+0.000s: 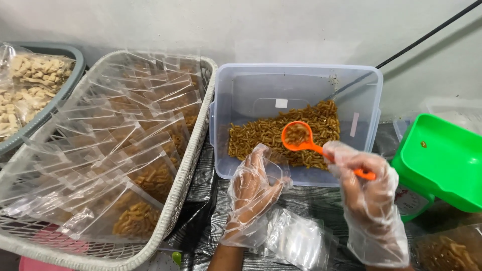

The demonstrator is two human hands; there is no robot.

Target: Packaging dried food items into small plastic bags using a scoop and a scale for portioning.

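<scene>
So the right hand [369, 200], in a loose clear plastic glove, has its fingers closed around the handle of a small orange scoop [304, 140]. The scoop's bowl is loaded with brown seasoned macaroni and sits just above the pile inside the clear plastic tub [296, 80]. The left hand [251, 193], gloved the same way, is curled around the mouth of a small clear bag [273, 168], pinching it open right at the tub's front edge, just left of the scoop.

The macaroni [271, 133] covers only part of the tub's floor, mostly the middle and right. A little stack of empty clear bags [296, 241] lies on the dark tabletop between the two wrists.

Off to the left there's a big white woven basket [188, 175] packed with filled bags lying in overlapping rows. Further left, a grey basket [60, 90] holds bags of paler snack pieces. On the right sits a green scale tray [444, 160], and one more filled bag [449, 251] is in the bottom right corner.
</scene>
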